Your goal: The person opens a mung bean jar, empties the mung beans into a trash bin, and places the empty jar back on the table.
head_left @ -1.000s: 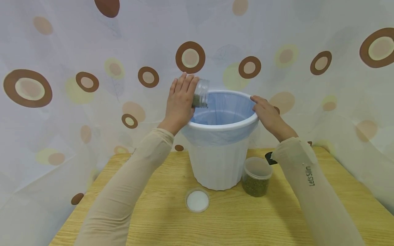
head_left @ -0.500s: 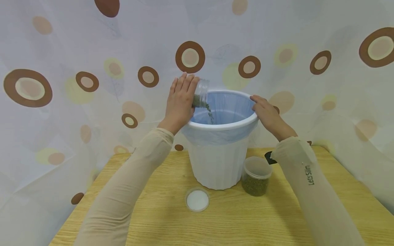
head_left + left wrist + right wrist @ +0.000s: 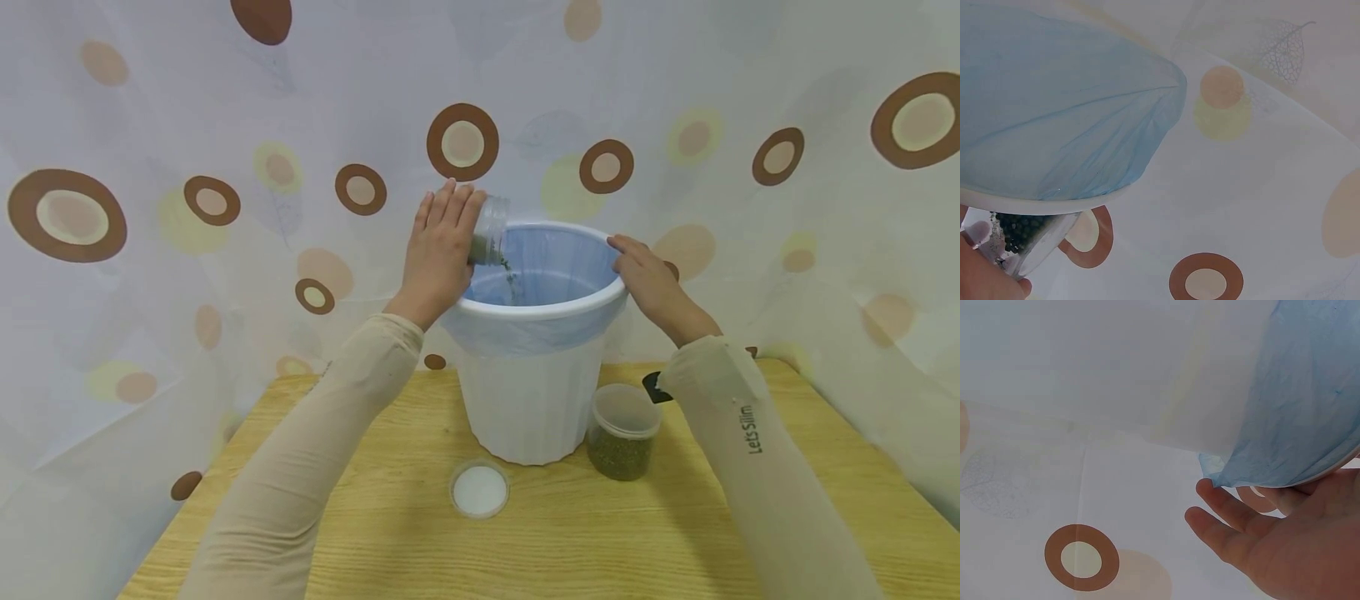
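My left hand (image 3: 437, 254) grips a clear jar (image 3: 493, 223) tipped on its side over the bin's left rim. Small dark green pieces (image 3: 510, 279) fall from its mouth into the white bin (image 3: 528, 400). A blue bag (image 3: 566, 250) lines the bin and folds over its rim. In the left wrist view, part of the jar (image 3: 1047, 244) shows below the rim, with a fingertip on it. My right hand (image 3: 652, 279) rests on the bin's right rim. In the right wrist view, its fingers (image 3: 1222, 540) stretch out loosely beside the bag's edge.
A clear tub (image 3: 622, 446) partly filled with green pieces stands right of the bin. In front lies a round lid (image 3: 480, 490) with a white middle. All stand on a wooden table (image 3: 390, 533) before a patterned sheet (image 3: 525, 92).
Green pieces sat at the jar's mouth a second ago; a thin stream of them now drops into the bin. Both hands hold nearly the same places.
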`<state>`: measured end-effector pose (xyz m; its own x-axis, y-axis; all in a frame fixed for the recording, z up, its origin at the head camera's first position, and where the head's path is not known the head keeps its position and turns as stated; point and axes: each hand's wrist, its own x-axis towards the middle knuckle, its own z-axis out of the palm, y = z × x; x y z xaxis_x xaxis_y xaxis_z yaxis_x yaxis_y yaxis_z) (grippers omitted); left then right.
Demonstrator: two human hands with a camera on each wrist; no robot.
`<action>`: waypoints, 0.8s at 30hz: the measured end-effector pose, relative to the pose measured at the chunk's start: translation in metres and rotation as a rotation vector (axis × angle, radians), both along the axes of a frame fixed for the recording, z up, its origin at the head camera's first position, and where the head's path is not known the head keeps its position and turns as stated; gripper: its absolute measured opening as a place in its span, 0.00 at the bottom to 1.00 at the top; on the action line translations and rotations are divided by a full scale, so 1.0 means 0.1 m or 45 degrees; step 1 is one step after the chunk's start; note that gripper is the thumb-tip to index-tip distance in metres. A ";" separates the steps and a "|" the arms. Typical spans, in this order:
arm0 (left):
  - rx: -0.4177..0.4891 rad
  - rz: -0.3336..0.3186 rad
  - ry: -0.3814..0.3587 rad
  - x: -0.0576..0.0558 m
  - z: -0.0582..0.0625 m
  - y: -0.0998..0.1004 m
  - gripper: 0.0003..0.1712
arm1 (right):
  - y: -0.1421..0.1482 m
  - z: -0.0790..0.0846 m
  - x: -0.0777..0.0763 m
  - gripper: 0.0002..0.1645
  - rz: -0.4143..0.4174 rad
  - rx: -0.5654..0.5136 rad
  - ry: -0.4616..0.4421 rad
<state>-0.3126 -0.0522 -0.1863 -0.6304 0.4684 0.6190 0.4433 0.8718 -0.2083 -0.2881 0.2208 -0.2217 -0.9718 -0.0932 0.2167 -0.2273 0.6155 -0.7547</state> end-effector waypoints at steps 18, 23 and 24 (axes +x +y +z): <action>-0.023 0.023 -0.022 0.00 0.02 0.02 0.47 | 0.01 0.00 -0.01 0.36 0.005 0.000 0.019; -0.020 0.018 -0.007 0.00 0.01 0.02 0.46 | 0.01 0.00 -0.02 0.36 0.008 0.007 0.033; -0.020 0.018 -0.004 0.00 0.00 0.02 0.45 | 0.00 0.00 -0.02 0.36 0.008 0.006 0.030</action>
